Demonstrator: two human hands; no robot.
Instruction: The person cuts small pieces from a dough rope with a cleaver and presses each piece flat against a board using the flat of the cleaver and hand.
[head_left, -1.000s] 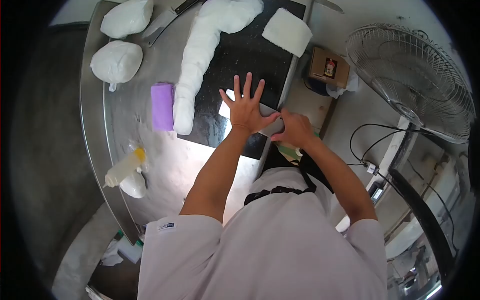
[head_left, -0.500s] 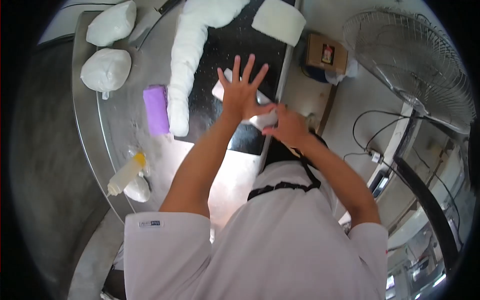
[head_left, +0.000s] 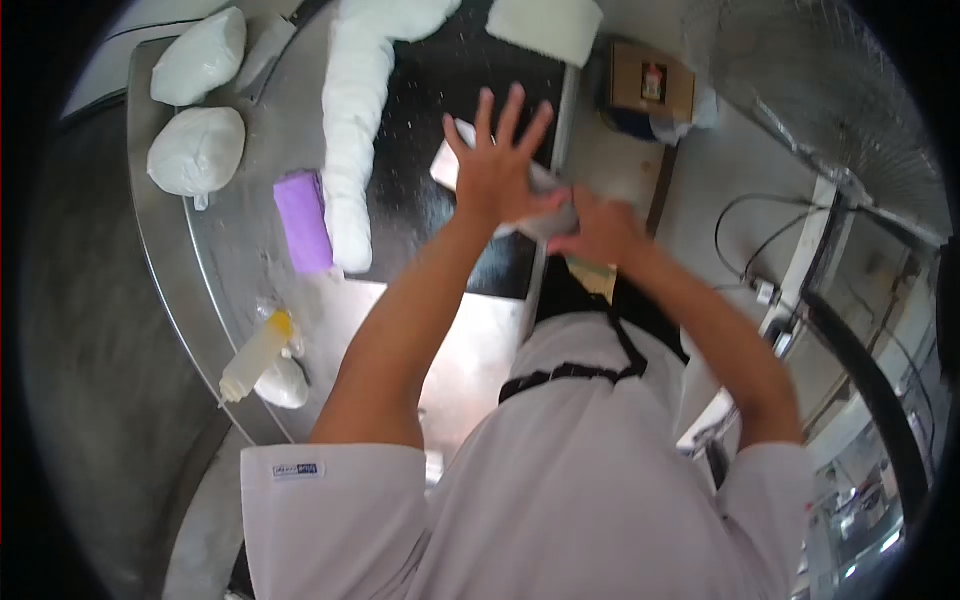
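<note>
My left hand (head_left: 495, 180) lies palm down with fingers spread over a flat, shiny metal piece (head_left: 445, 168) on the black board (head_left: 415, 120). At the piece's near right end, by the board's right edge, my right hand (head_left: 605, 228) is closed on it, slightly blurred. The two thumbs are close together. Left of my hands, a long white dough-like roll (head_left: 350, 130) runs along the board and bends right at the top. A purple block (head_left: 303, 222) lies just left of the roll's near end.
On the metal table (head_left: 245, 245) are two white bagged lumps (head_left: 200, 55), a knife (head_left: 268, 55), a squeeze bottle (head_left: 255, 360) and a small white bag (head_left: 283, 383). A white cloth-like pad (head_left: 545, 28) rests on the board's far right. A cardboard box (head_left: 650, 82) and a fan (head_left: 820, 100) stand right.
The view has shifted, so the table items sit further left and higher. The metal piece has turned slightly under my left hand, which stays spread; my right hand keeps its grip.
</note>
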